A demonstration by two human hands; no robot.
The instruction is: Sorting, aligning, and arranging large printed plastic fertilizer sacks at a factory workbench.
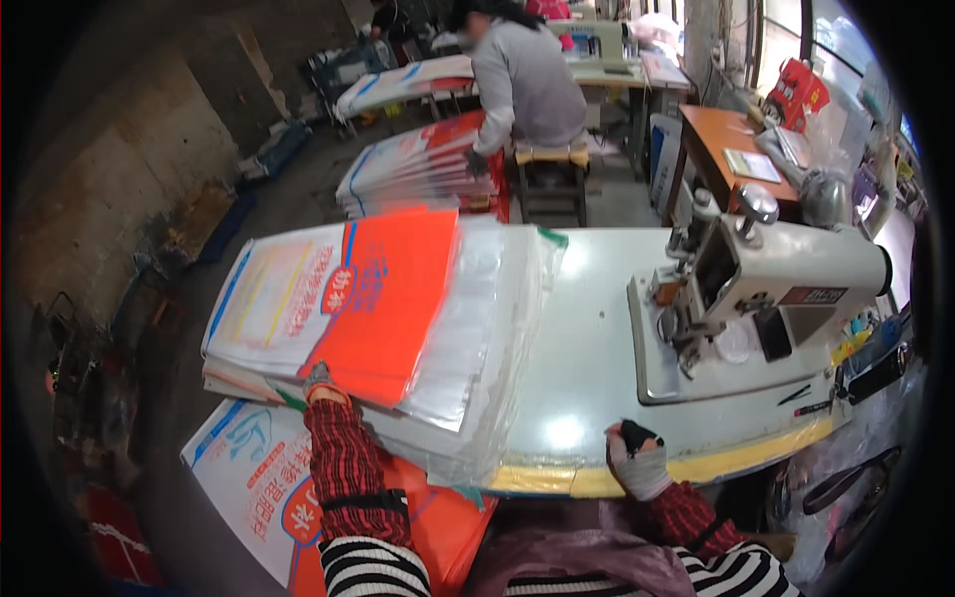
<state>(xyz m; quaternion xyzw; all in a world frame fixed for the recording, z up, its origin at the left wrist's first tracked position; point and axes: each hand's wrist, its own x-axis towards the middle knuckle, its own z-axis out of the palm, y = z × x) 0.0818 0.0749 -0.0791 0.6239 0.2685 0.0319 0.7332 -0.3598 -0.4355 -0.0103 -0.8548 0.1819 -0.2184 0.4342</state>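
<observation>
A stack of flat woven plastic bags (398,328), printed in white, orange-red and blue, lies on the left part of the pale sewing table (587,348). At the stack's near edge, my left hand (318,376), in a grey glove, is closed on the edge of the top bag. My right hand (640,462) rests by the table's yellow-taped front edge. Its fingers are curled against a dark patch, and I cannot make out whether that is an object or the glove. Right of the stack stands a white industrial sewing machine (766,284).
More printed bags (259,468) hang below the table at the near left. Beyond the table, a person in grey (532,85) sits on a stool (552,169) beside another bag pile (418,169). A brown desk (721,144) stands at the far right; a black pouch (877,374) lies near right.
</observation>
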